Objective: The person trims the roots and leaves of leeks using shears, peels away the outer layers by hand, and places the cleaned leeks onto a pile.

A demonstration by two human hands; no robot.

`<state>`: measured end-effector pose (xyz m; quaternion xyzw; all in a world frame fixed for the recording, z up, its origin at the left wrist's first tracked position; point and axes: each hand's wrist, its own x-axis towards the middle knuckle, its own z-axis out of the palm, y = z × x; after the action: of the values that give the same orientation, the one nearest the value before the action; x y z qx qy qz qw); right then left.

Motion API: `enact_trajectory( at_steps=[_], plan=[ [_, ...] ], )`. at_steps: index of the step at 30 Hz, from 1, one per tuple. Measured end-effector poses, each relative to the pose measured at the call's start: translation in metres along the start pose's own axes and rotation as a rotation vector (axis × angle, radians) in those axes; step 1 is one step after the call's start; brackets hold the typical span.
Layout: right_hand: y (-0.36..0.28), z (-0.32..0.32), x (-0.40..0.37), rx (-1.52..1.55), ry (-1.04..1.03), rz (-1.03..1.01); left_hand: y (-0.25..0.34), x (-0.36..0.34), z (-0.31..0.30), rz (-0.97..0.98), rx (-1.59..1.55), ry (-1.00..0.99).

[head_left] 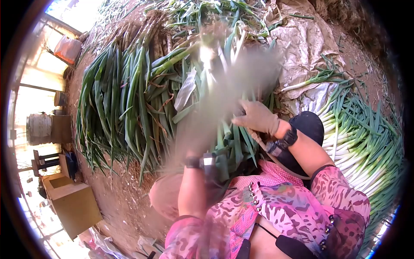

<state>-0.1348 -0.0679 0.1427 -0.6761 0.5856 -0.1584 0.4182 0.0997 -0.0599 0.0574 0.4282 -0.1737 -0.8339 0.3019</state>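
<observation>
My right hand (258,117), in a tan glove, is near the middle, with its fingers bent beside leafy green onion stalks (235,144); what they hold, if anything, is hidden. My left hand (192,129) is smeared by motion above its dark wristband, and its fingers cannot be made out. A grey-brown blur stretches from it toward the upper right, over the onions. Left of my hands lies a large heap of untrimmed green onions (129,95) with earthy roots. White-stemmed onions (353,146) lie in a pile at the right.
A crumpled tan sheet (304,43) covers ground at the upper right. More onions and scraps (194,13) lie at the top. A wooden box (75,203) stands at the lower left, with a white bucket (39,128) farther up. My knee (308,129) is beside my right forearm.
</observation>
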Motion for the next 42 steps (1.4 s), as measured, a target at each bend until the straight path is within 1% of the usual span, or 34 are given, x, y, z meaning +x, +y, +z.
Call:
enact_trajectory(
  at_steps=[1,3,4,5,6,8,11,14,16,18,20,21,22,23,24,27,30,31,33,35,37,40,42],
  plan=[
    [0.002,-0.003,0.009,0.016,0.027,-0.004,-0.008,0.0,-0.001,0.018,0.082,0.005],
    [0.035,0.004,0.048,-0.066,0.07,-0.129,-0.023,-0.001,0.001,0.056,0.249,0.015],
    [0.051,0.007,0.07,-0.075,0.085,-0.14,-0.029,-0.003,0.004,0.074,0.336,0.022],
    [0.06,0.007,0.089,-0.069,0.094,-0.122,-0.032,-0.008,0.009,0.062,0.431,0.074],
    [0.067,0.007,0.103,-0.066,0.1,-0.109,-0.042,-0.004,0.006,0.134,0.546,0.09],
    [0.07,0.004,0.121,-0.048,0.114,-0.077,-0.04,-0.012,0.018,0.247,0.848,0.208],
    [0.068,0.006,0.126,-0.027,0.133,-0.066,-0.022,-0.026,0.049,0.21,1.194,0.437],
    [0.074,0.017,0.119,-0.014,0.146,-0.088,-0.026,-0.022,0.043,0.24,1.106,0.42],
    [0.08,0.024,0.109,0.005,0.132,-0.117,-0.044,-0.005,0.017,0.27,0.843,0.329],
    [0.081,0.03,0.09,0.016,0.086,-0.127,-0.043,0.0,0.005,0.267,0.573,0.229],
    [0.066,0.029,0.054,0.03,0.005,-0.088,-0.035,0.001,-0.001,0.232,0.351,0.139],
    [0.044,0.02,0.029,0.009,-0.075,-0.015,-0.039,0.008,-0.014,0.223,0.3,0.103],
    [0.025,0.015,0.012,0.066,-0.107,0.039,-0.041,0.012,-0.025,0.212,0.252,0.069],
    [0.014,0.009,0.004,0.12,-0.193,0.111,-0.036,0.013,-0.028,0.207,0.243,0.047],
    [0.009,0.005,-0.001,0.176,-0.274,0.182,-0.032,0.012,-0.029,0.204,0.309,0.063],
    [0.036,0.016,-0.018,0.017,0.057,-0.06,-0.014,0.004,-0.011,0.196,0.504,0.114],
    [0.043,-0.007,-0.017,0.177,0.144,0.276,0.0,0.034,0.002,0.324,0.777,0.271],
    [0.042,-0.018,-0.015,0.248,0.171,0.402,0.008,0.049,0.007,0.298,0.84,0.284],
    [0.069,-0.025,-0.005,0.089,0.364,0.354,0.021,0.078,0.017,0.244,0.967,0.308],
    [0.09,-0.027,0.006,-0.088,0.434,0.416,0.011,0.094,0.035,0.375,0.876,0.475],
    [0.111,-0.028,0.015,-0.223,0.507,0.475,0.012,0.116,0.039,0.451,0.755,0.537],
    [0.105,-0.026,0.02,-0.302,0.465,0.619,0.027,0.112,0.072,0.42,1.051,0.643],
    [0.12,-0.007,0.033,-0.327,0.467,0.474,0.023,0.121,0.084,0.394,1.193,0.608]
  ],
)
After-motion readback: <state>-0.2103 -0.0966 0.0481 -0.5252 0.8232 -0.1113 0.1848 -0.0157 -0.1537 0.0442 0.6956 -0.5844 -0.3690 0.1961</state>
